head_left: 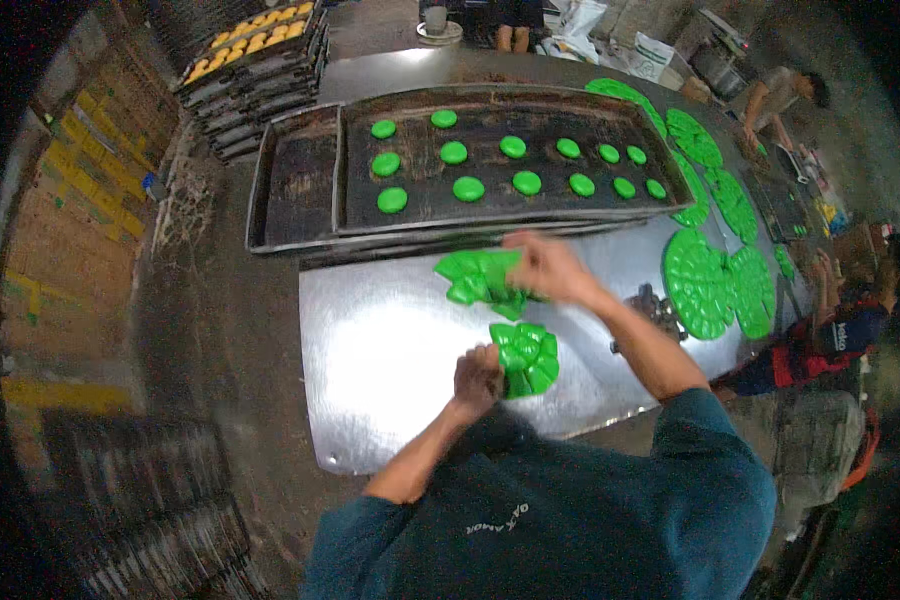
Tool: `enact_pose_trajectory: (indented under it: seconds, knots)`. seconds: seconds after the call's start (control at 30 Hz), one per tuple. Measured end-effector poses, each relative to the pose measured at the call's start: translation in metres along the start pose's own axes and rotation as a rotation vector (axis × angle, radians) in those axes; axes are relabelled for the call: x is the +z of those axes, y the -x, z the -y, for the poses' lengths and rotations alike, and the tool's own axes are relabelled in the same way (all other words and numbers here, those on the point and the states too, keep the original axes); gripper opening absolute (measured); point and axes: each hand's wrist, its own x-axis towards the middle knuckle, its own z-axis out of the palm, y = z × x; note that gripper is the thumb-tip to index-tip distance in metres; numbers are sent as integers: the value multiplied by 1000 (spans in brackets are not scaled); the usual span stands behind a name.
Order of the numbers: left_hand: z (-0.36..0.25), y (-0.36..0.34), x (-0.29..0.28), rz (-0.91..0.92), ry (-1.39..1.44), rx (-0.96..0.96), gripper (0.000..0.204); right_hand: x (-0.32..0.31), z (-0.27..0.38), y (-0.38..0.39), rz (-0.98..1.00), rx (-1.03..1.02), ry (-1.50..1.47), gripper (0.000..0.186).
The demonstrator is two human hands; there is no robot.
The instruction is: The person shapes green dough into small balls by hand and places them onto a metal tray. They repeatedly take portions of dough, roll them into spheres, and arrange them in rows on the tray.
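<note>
My left hand [478, 375] is closed at the left edge of a segmented, glossy green dough piece [528, 360] on the steel table [380, 370]. Farther forward, my right hand [548, 270], slightly blurred, grips the right part of a torn, lumpy green dough mass [470, 275]. Just beyond it lies a long dark metal tray [420, 225] holding several small green dough rounds [468, 188] in rows, with a narrower empty section at its left.
Large segmented green dough slabs [700, 285] and a dark metal tool [642, 315] are at right. Stacked trays [250, 95] with yellow pieces stand at back left, racks [160, 480] at lower left. Two co-workers [775, 100] [840, 335] are on the right; another person's legs [513, 30] show behind.
</note>
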Motion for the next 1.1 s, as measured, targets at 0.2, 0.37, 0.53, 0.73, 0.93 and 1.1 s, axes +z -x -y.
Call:
enact_pose_trajectory:
  seconds: [0.2,0.37,0.53,0.73,0.93,1.1]
  knots:
    - [-10,47,-99,92,816,-786,19,-117,-47,-203,-655,-73,218,37]
    - [-31,92,-180,-352,942,-1040,26,-68,-112,-268,-397,196,651,33]
    - [-36,66,-201,-496,692,-753,32,12,38,-191,-41,-287,241,29]
    - [-75,-32,-226,-809,929,-494,24,90,117,-11,-105,-466,-163,24]
    - [-93,-25,-175,-807,288,-78,30,110,142,48,-491,123,-655,31]
    - [-92,10,-180,-552,891,-346,35,87,129,89,-475,147,-505,34]
